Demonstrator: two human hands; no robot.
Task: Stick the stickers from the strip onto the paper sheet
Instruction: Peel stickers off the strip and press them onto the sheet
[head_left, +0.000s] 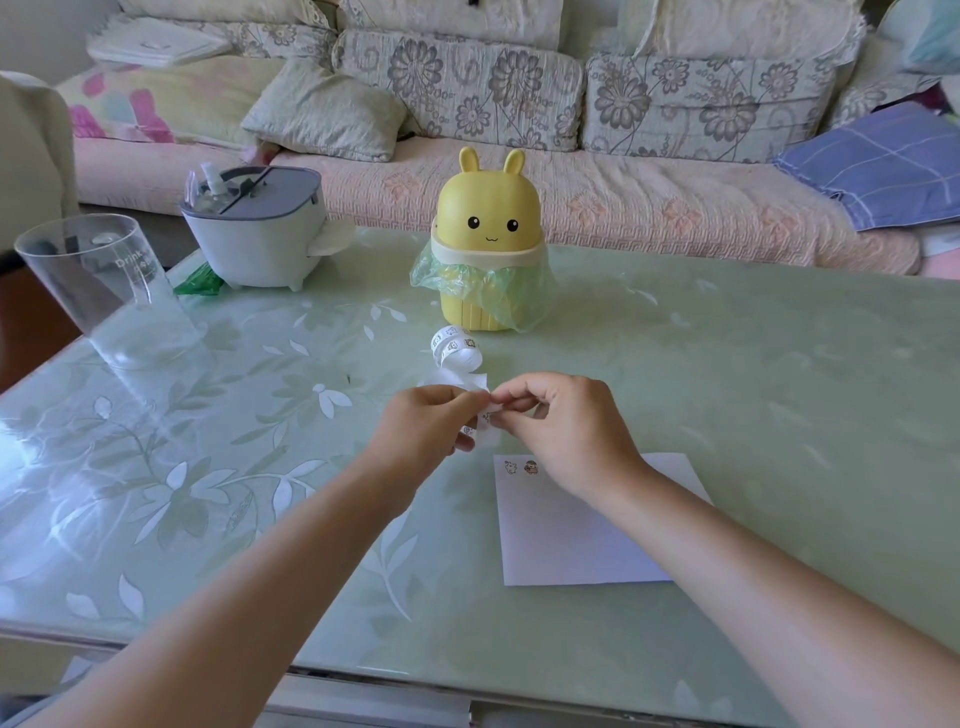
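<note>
So we've got both hands up over the desk (779, 389). Our left hand (426, 415) pinches the sticker strip (457, 351), and our right hand (561, 431) pinches its end, fingertips touching the left's. The rest of the strip curls just beyond both hands. The paper sheet (571, 540) lies under the right wrist, with two stickers (521, 466) stuck beside that hand.

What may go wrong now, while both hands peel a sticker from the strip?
The sticker, pinched between left hand and right hand, may fold or tear. The strip, loosely curled, may be dragged along the table. The paper lies unheld and may shift when the sticker is pressed on.
</note>
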